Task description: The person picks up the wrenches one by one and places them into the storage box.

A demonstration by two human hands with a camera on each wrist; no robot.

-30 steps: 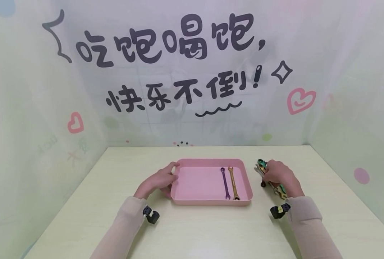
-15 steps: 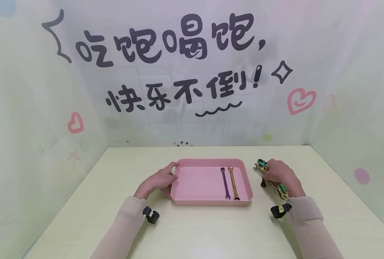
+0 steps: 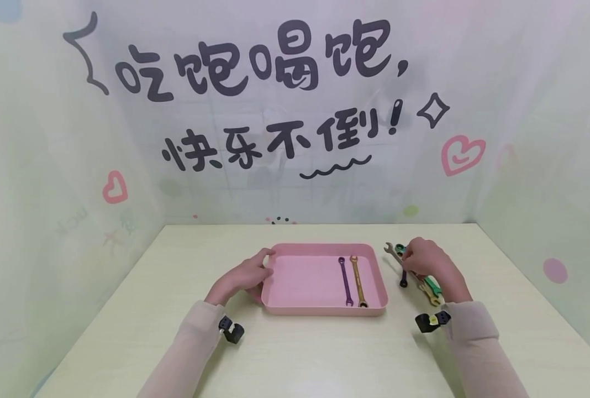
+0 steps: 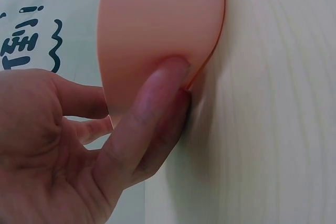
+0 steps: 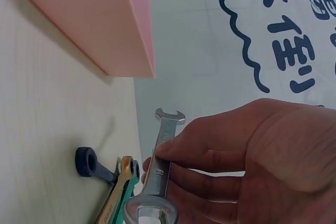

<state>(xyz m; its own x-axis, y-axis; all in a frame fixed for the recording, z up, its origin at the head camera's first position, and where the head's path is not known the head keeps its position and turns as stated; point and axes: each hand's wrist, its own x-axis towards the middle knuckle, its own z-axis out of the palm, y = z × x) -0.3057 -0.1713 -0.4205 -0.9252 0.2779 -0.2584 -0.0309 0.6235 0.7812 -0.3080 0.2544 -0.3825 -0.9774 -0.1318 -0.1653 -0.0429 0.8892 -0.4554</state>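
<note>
A shallow pink tray (image 3: 300, 282) lies on the table with a purple wrench (image 3: 346, 284) and a gold wrench (image 3: 358, 282) side by side at its right. My left hand (image 3: 245, 275) grips the tray's left end; in the left wrist view the thumb presses the outer wall (image 4: 157, 14), with fingers at the rim. Right of the tray, my right hand (image 3: 430, 258) pinches a silver wrench (image 5: 157, 174) between thumb and fingers, raised above the pile. Under that hand lie a dark wrench (image 5: 86, 162), a gold wrench (image 5: 118, 190) and a green wrench (image 5: 128, 195), partly hidden.
A pale wooden table (image 3: 300, 359) spreads around the tray. Behind it stands a white backdrop (image 3: 295, 199) with dark lettering, and similar sheets enclose both sides. A small black camera (image 3: 231, 329) sits at each wrist.
The silver wrench has come up from the pile in my right hand, its open end shifting up and left. My left hand and the tray have stayed in place.
</note>
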